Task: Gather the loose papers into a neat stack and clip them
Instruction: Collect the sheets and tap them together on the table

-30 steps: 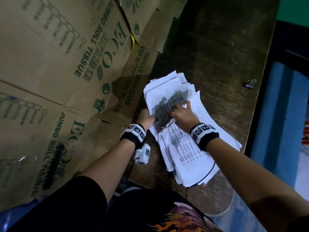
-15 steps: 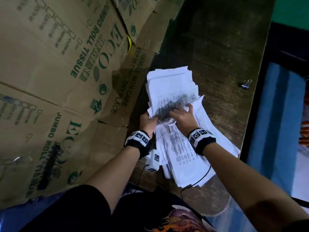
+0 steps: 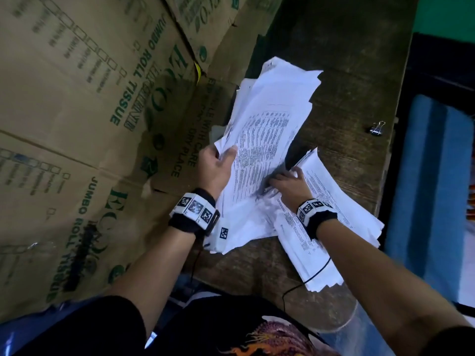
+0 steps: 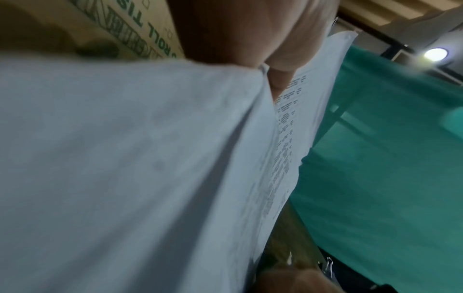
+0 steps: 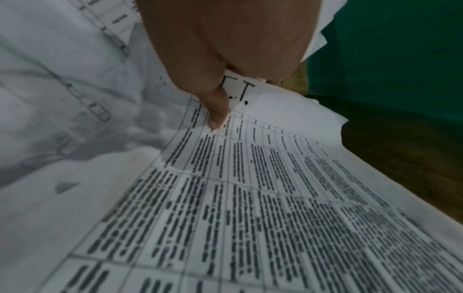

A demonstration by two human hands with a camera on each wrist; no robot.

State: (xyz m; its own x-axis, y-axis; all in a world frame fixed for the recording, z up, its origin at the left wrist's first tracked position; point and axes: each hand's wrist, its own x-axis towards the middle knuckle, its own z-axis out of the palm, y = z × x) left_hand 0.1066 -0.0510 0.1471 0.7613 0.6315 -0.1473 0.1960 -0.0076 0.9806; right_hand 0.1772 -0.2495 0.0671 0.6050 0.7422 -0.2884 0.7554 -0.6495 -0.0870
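So the left hand (image 3: 214, 168) had its fingers pinching the lifted bunch of papers (image 3: 267, 140) by the edge, long side running away from the person. Right hand (image 3: 290, 185) was pinching sheets from the other pile (image 3: 334, 217), still flat on the surface (image 3: 347, 80). The clip (image 3: 377, 128) sat beyond that pile, so closer to the right hand.

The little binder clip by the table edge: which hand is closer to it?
Right. The right hand lies on the papers, nearer the binder clip; the left hand grips their far side.
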